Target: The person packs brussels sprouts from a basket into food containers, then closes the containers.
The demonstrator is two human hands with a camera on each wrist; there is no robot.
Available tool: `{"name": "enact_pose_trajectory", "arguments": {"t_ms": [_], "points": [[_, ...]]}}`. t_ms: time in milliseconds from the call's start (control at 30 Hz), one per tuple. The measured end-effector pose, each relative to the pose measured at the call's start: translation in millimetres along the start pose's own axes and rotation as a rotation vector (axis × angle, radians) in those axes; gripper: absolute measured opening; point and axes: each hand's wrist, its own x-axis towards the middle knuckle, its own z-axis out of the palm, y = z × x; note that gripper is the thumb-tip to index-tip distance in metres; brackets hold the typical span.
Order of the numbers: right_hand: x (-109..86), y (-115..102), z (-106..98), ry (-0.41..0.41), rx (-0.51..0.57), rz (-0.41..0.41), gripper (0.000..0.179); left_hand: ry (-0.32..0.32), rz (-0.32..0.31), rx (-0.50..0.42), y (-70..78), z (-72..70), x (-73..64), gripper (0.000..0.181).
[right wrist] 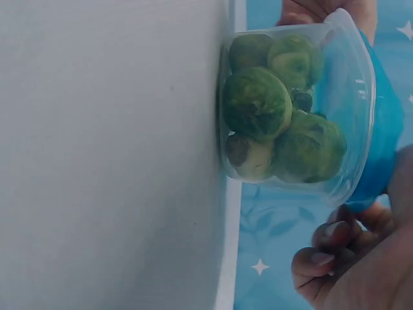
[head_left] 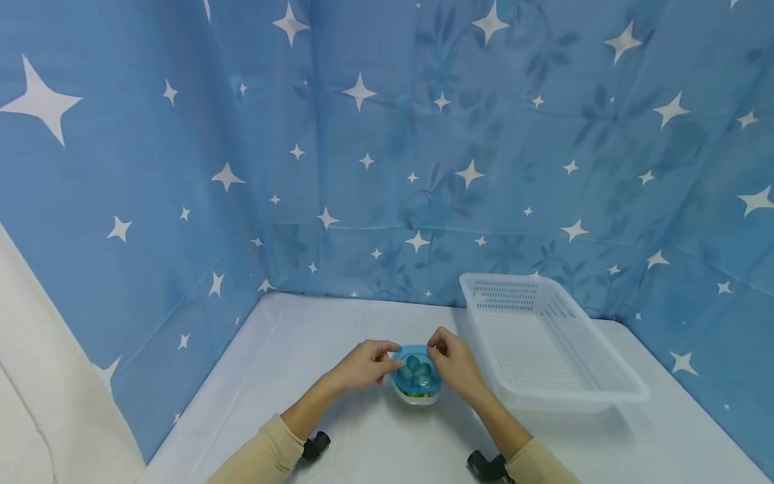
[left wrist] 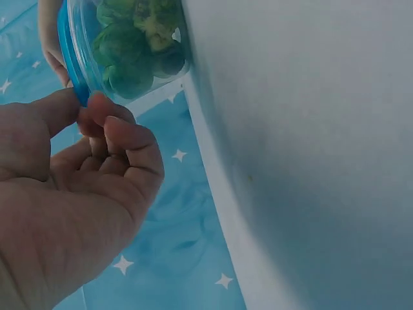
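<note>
A small clear plastic container [head_left: 417,400] stands on the white table with several green Brussels sprouts [right wrist: 256,103] inside. Over its top lies a translucent blue lid [head_left: 414,349]; the right wrist view shows the lid [right wrist: 384,129] along the container's rim, but whether it is sealed I cannot tell. On the left side, my left hand [head_left: 365,364] pinches the lid's edge between thumb and index finger. My right hand [head_left: 455,363] pinches the edge at the far right corner, its other fingers curled below the rim in the right wrist view.
A white perforated plastic basket [head_left: 580,396] sits on the table to the right, close to my right forearm. The white table [head_left: 326,323] meets a blue star-patterned curtain [head_left: 387,188] at the back. A black wrist device [head_left: 316,445] is strapped at each sleeve.
</note>
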Motion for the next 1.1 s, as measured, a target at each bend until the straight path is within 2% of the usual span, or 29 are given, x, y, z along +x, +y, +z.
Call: {"name": "enact_pose_trajectory", "arguments": {"t_ms": [67, 233, 333, 433, 600, 1100], "points": [[0.6, 3.9, 0.9, 0.006, -0.050, -0.040, 0.015, -0.001, 0.013, 0.047, 1.3, 1.1, -0.5, 0.052], [0.6, 11.1, 2.8, 0.055, -0.186, -0.225, 0.027, -0.017, 0.030, 0.154, 4.1, 1.7, -3.1, 0.053], [0.8, 13.4, 4.5, 0.091, -0.212, -0.300, 0.033, -0.041, 0.027, 0.191, 4.5, 1.7, -5.2, 0.057], [1.0, 14.5, 5.9, 0.111, -0.208, -0.311, 0.036, -0.075, 0.027, 0.204, 5.9, 1.3, -7.0, 0.068], [0.6, 15.9, 6.7, 0.112, -0.163, -0.283, 0.039, -0.118, 0.044, 0.210, 9.7, 0.7, -8.6, 0.084], [0.3, 21.2, 4.5, 0.039, -0.110, -0.345, 0.038, -0.161, 0.025, 0.186, 10.5, -0.5, -8.7, 0.087]]}}
